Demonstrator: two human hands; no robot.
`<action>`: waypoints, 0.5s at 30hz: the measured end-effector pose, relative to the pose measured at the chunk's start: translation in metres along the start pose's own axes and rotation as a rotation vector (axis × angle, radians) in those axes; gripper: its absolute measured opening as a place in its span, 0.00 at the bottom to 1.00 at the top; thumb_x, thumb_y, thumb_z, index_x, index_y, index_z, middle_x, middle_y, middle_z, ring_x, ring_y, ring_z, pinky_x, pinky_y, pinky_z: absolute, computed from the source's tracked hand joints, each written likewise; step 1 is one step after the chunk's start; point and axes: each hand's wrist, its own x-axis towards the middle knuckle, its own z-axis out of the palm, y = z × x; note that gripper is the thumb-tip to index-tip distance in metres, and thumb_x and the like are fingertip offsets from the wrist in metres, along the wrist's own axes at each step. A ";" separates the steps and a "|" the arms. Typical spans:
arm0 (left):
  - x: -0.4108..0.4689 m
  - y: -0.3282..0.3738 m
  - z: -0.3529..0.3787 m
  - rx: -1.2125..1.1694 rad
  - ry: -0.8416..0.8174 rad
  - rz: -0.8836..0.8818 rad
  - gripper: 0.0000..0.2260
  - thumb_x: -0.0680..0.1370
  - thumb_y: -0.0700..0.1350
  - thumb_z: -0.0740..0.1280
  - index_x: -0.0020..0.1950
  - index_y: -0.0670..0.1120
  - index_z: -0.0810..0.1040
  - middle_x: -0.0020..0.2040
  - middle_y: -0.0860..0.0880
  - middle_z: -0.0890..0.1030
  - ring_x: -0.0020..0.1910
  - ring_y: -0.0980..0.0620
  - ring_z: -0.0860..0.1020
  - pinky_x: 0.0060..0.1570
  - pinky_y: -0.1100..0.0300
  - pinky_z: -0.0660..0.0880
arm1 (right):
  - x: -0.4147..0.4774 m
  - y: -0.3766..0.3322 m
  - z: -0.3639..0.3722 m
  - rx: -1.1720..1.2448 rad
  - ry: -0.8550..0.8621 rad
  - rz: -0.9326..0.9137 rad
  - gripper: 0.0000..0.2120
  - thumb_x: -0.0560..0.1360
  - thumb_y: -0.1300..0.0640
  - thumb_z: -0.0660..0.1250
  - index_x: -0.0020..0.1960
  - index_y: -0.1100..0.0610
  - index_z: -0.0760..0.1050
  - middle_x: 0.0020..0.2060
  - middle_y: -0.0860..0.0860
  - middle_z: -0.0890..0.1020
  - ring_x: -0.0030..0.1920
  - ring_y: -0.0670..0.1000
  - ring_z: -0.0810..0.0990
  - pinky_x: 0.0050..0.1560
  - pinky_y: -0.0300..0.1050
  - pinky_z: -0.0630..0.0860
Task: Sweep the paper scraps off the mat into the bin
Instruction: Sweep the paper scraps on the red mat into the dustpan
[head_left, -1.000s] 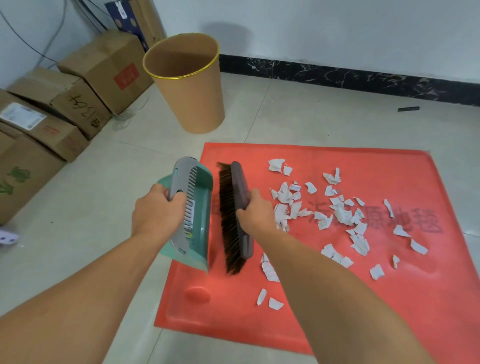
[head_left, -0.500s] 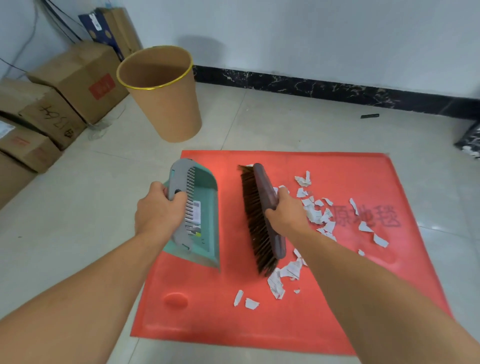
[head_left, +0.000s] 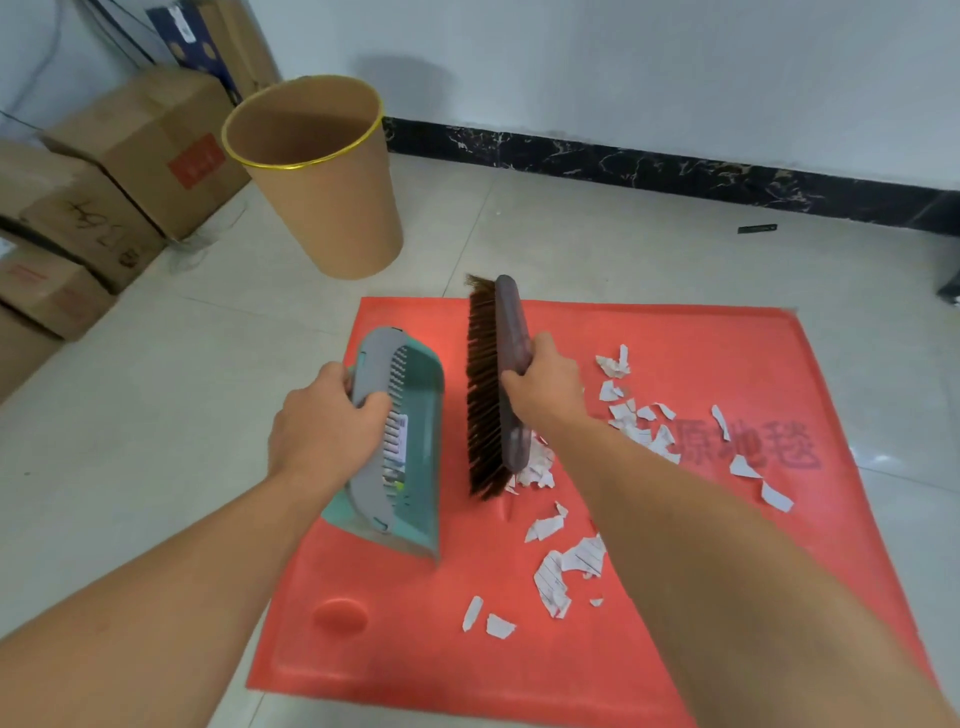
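**Brush (head_left: 508, 332) and dustpan (head_left: 415, 457) over the red mat (head_left: 691, 338)**

On my feed the left hand (head_left: 324, 423) grips the grey back edge of the teal dustpan, fingers curled over it. The right hand (head_left: 545, 387) is clamped round the brown wooden brush. Its bristles face the pan, with a gap between them.

White, ruled paper scraps (head_left: 556, 577) lie scattered on the mat to the right of the brush, a few against its near end. The tan bin (head_left: 332, 218) with its gold rim stands on the tiles beyond the mat's far left corner.

On the mat I read 原地毯 (head_left: 748, 441); the right forearm covers whatever comes before it. The sticker (head_left: 397, 436) inside the dustpan is too small to read. The red label (head_left: 196, 161) on a cardboard box (head_left: 140, 119) is blurred, and I cannot decipher the handwriting (head_left: 85, 215) on another box. I cannot identify a small dark object (head_left: 757, 228) by the skirting.
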 end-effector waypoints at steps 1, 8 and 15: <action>0.000 -0.001 0.000 0.000 0.001 0.001 0.10 0.70 0.56 0.60 0.41 0.51 0.69 0.38 0.47 0.77 0.39 0.42 0.77 0.37 0.53 0.73 | 0.004 -0.004 0.010 0.016 -0.014 -0.003 0.11 0.75 0.59 0.64 0.55 0.57 0.66 0.44 0.56 0.75 0.43 0.59 0.77 0.41 0.52 0.76; 0.004 0.000 0.002 0.029 -0.004 0.081 0.10 0.73 0.54 0.61 0.36 0.49 0.67 0.34 0.47 0.76 0.33 0.47 0.74 0.31 0.56 0.65 | 0.017 0.008 0.026 0.147 0.013 0.209 0.15 0.76 0.61 0.62 0.61 0.60 0.66 0.46 0.55 0.72 0.44 0.56 0.72 0.41 0.47 0.70; 0.005 0.004 0.004 0.030 0.012 0.079 0.12 0.68 0.58 0.56 0.36 0.49 0.67 0.34 0.46 0.77 0.36 0.42 0.75 0.33 0.55 0.65 | 0.003 0.055 -0.018 0.110 0.081 0.316 0.17 0.77 0.60 0.63 0.64 0.60 0.65 0.47 0.54 0.73 0.44 0.56 0.73 0.34 0.42 0.67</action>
